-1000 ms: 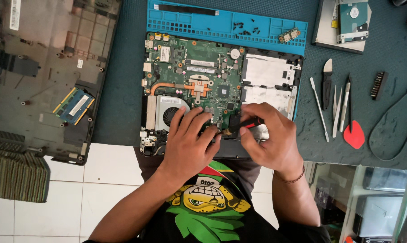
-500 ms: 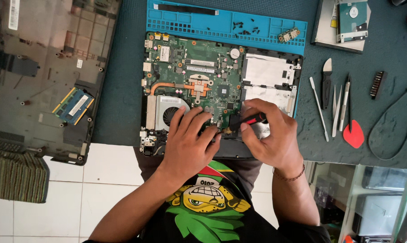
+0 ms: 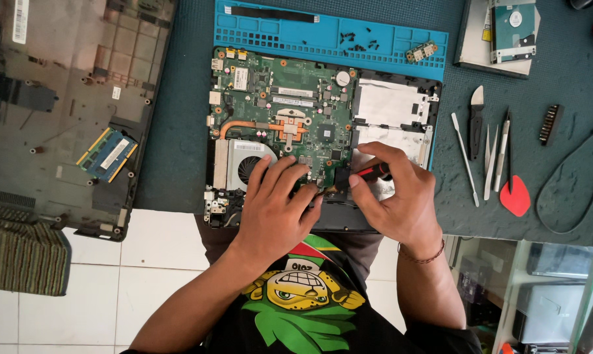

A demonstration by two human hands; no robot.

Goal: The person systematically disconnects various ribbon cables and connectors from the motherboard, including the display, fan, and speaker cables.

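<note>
The left hand [image 3: 275, 213] lies flat, fingers spread, empty, on the near edge of the green laptop motherboard [image 3: 283, 118] on the bench. Just beside it, the right hand [image 3: 395, 196] has its grip closed around a red-and-black screwdriver [image 3: 368, 173], tip at the board. Beyond lies the blue silicone repair mat [image 3: 323, 36].

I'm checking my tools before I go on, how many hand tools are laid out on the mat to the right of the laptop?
5, side by side: a white spudger, a black-handled scraper, tweezers, a second slim metal tool and a red pick. More may lie out of view.
</note>
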